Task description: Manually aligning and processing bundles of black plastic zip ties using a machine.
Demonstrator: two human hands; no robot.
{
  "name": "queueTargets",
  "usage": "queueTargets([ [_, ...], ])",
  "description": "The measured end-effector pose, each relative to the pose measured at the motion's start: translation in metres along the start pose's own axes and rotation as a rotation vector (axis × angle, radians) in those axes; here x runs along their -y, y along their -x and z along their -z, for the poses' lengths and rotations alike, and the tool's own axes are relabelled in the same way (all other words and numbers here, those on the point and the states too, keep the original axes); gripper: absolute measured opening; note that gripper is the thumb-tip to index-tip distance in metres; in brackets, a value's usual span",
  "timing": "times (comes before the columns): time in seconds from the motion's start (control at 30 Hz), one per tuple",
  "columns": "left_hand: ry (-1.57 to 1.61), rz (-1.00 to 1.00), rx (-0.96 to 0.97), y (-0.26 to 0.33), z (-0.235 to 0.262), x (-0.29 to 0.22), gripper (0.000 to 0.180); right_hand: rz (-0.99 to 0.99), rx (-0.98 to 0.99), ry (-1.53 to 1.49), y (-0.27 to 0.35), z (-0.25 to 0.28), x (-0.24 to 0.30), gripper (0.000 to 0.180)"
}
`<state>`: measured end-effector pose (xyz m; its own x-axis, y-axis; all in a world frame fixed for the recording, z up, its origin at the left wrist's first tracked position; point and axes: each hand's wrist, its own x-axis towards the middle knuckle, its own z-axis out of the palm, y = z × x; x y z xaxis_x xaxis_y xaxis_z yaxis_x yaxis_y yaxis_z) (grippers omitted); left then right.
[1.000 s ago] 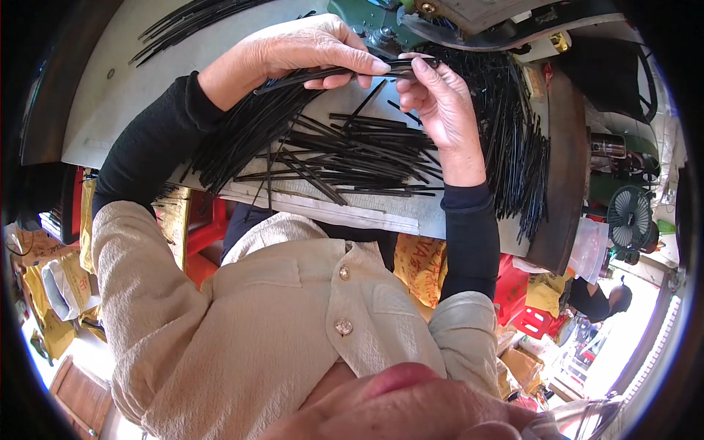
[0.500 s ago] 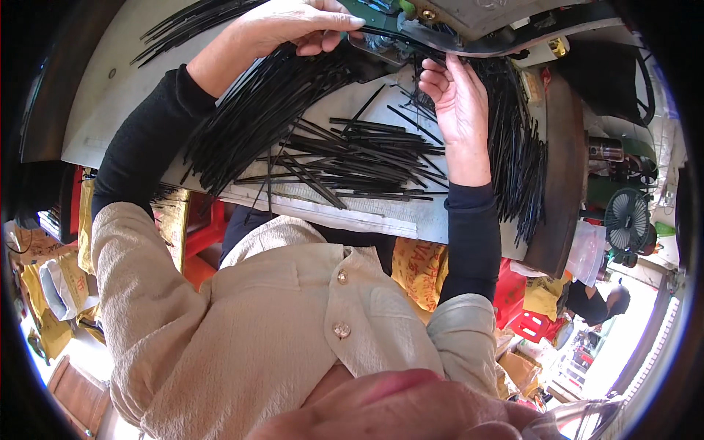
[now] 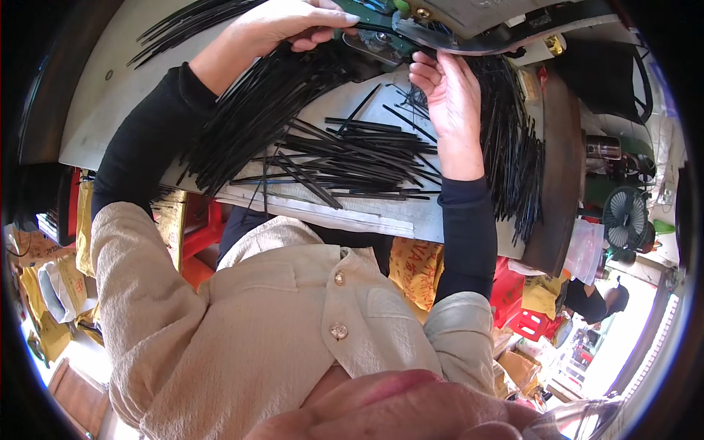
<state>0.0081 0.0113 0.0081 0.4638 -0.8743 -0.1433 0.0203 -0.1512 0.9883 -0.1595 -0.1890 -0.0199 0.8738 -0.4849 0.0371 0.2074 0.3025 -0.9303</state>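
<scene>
At the far side of the worktable (image 3: 92, 117), both hands work at a green machine (image 3: 378, 48) with a metal plate. My left hand (image 3: 297, 28) pinches a thin black strip (image 3: 374, 28) that runs to the right into the machine. My right hand (image 3: 449, 95) is closed at the machine's right side, thumb and fingertips together beneath a dark curved part (image 3: 499, 50). They seem to grip the strip's other end, though the machine partly hides it. Loose black strips (image 3: 352, 158) lie criss-crossed between my forearms.
A thick heap of black strips (image 3: 249, 117) spreads on the left, another heap (image 3: 521, 165) on the right. More strips (image 3: 183, 29) lie at the far left. A dark table edge (image 3: 561, 169), a small fan (image 3: 625, 216) and a person (image 3: 598, 301) are off to the right.
My right hand has shifted slightly left and up, closer to the machine. My left hand stays almost in place, still pinching the strip.
</scene>
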Motion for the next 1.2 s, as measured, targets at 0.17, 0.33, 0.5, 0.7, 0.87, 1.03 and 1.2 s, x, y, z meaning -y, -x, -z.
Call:
queueTargets([
  [0.17,0.005,0.034,-0.015,-0.003,0.003,0.004,0.030,0.017,-0.008,0.008,0.000,-0.004,-0.002,0.024],
  [0.33,-0.024,0.011,-0.008,-0.001,0.003,0.005,0.030,0.025,-0.028,0.016,0.001,-0.005,-0.004,0.024],
  [0.5,-0.072,-0.010,-0.011,0.001,0.003,0.003,0.031,0.030,-0.025,0.022,0.002,-0.007,-0.005,0.025],
  [0.7,-0.075,0.031,-0.006,0.004,0.003,-0.003,0.031,-0.023,-0.032,-0.002,0.001,-0.004,-0.006,0.025],
  [0.87,-0.044,-0.071,0.036,0.001,0.004,0.001,0.031,-0.061,0.017,-0.116,-0.004,0.007,-0.007,0.021],
  [1.03,-0.087,0.002,0.141,0.005,0.008,-0.007,0.029,0.162,-0.066,0.259,0.004,-0.002,0.004,0.022],
  [1.2,-0.338,0.068,0.239,0.012,-0.010,-0.009,0.029,0.368,0.251,1.060,0.031,-0.029,0.013,0.020],
])
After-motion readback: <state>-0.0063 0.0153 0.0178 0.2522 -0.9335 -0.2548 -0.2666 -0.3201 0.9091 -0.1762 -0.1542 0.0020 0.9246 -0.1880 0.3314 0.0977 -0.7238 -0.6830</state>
